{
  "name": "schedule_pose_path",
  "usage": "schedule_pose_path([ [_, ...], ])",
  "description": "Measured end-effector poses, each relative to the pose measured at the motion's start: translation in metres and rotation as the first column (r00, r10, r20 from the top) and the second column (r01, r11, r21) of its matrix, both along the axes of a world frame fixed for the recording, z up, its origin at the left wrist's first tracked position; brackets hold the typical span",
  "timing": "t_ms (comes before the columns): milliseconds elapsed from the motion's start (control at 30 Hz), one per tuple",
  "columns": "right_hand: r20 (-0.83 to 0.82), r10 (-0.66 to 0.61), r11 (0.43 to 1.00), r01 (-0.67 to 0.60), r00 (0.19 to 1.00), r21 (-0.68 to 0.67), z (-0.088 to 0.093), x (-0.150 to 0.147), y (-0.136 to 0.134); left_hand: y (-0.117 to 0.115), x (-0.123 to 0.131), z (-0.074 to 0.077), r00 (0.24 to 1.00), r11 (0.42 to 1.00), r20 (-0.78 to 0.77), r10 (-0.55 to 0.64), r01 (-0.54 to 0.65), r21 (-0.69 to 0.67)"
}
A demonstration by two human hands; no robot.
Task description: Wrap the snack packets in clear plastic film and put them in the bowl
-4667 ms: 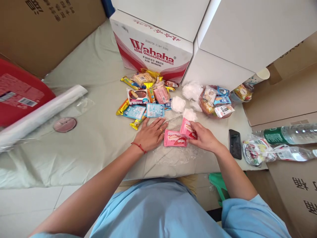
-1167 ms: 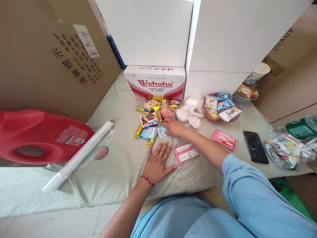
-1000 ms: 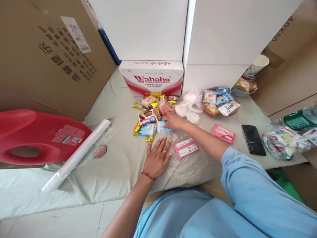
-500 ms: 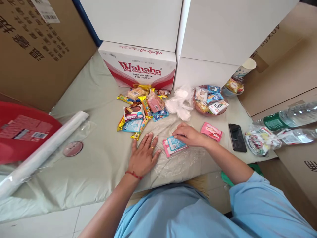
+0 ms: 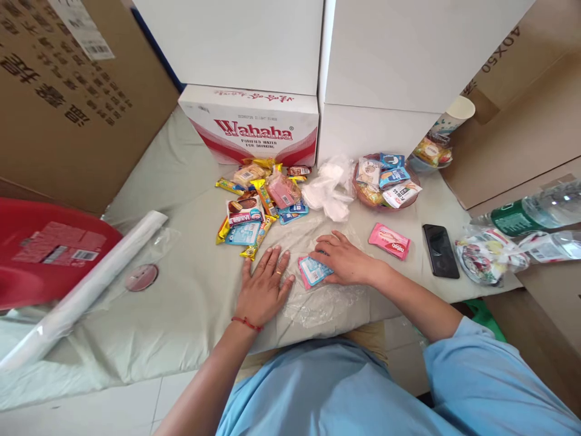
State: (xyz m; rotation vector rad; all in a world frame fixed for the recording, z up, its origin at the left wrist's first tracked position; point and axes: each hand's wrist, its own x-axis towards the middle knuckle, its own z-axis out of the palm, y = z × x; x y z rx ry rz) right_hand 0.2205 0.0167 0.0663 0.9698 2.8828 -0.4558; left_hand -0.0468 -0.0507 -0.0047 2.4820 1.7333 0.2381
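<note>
My left hand point(image 5: 263, 287) lies flat on the cloth, fingers spread, its fingertips just below the heap of wrapped snacks point(image 5: 245, 209). Palm down, my right hand point(image 5: 342, 260) rests over the right part of a light blue packet point(image 5: 314, 270), with its fingers stretched out. That packet lies on a pink packet point(image 5: 302, 264), of which only the edges show. Beneath both is a crinkled clear plastic bag point(image 5: 313, 312). To the right of my right hand is another pink nabati packet point(image 5: 389, 241), apart from it.
A bowl of snacks point(image 5: 411, 203) and white crumpled plastic point(image 5: 329, 191) sit behind. A phone point(image 5: 440, 251), a tied bag point(image 5: 483, 257) and bottles point(image 5: 517, 217) are at right. At left lie a white roll point(image 5: 86, 290) and a red object point(image 5: 49, 248). A Wahaba carton point(image 5: 254, 130) stands behind.
My right hand has gone from pinched fingers at the blue packet's top to lying flatter and more spread over its right side. My left hand stays in place. The camera view has shifted slightly.
</note>
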Motion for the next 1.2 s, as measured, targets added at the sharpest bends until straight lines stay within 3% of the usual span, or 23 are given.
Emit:
schedule_pose_path([
  [233, 0.027, 0.013, 0.999, -0.014, 1.000, 0.031, -0.001, -0.006, 0.002, 0.000, -0.001, -0.003, 1.000, 1.000, -0.022, -0.014, 0.014, 0.021],
  [467, -0.043, 0.043, 0.996, -0.039, 0.998, 0.085, 0.013, -0.001, 0.017, 0.000, 0.000, -0.004, 1.000, 1.000, -0.002, -0.013, 0.013, 0.022],
  [733, -0.055, 0.018, 1.000, -0.018, 0.998, 0.001, -0.009, -0.006, 0.026, 0.001, -0.005, -0.006, 0.999, 0.999, 0.021, -0.031, 0.030, 0.035],
  [900, -0.278, -0.133, 0.991, 0.127, 0.951, -0.041, -0.005, 0.044, -0.009, -0.003, -0.014, -0.006, 0.994, 0.987, 0.096, -0.054, 0.038, 0.153],
  [1033, -0.312, -0.234, 0.972, 0.223, 0.921, -0.070, -0.025, 0.085, -0.058, -0.017, -0.014, 0.003, 0.986, 0.937, 0.141, -0.084, 0.030, 0.347],
  [1100, -0.325, -0.295, 0.953, 0.303, 0.898, -0.029, -0.041, 0.093, -0.077, -0.022, -0.013, 0.008, 0.972, 0.924, 0.160, -0.174, 0.105, 0.369],
  [1200, -0.398, -0.318, 0.930, 0.365, 0.860, 0.044, -0.057, 0.090, -0.087, -0.024, -0.015, 0.014, 0.907, 0.927, 0.247, -0.340, 0.279, 0.251],
])
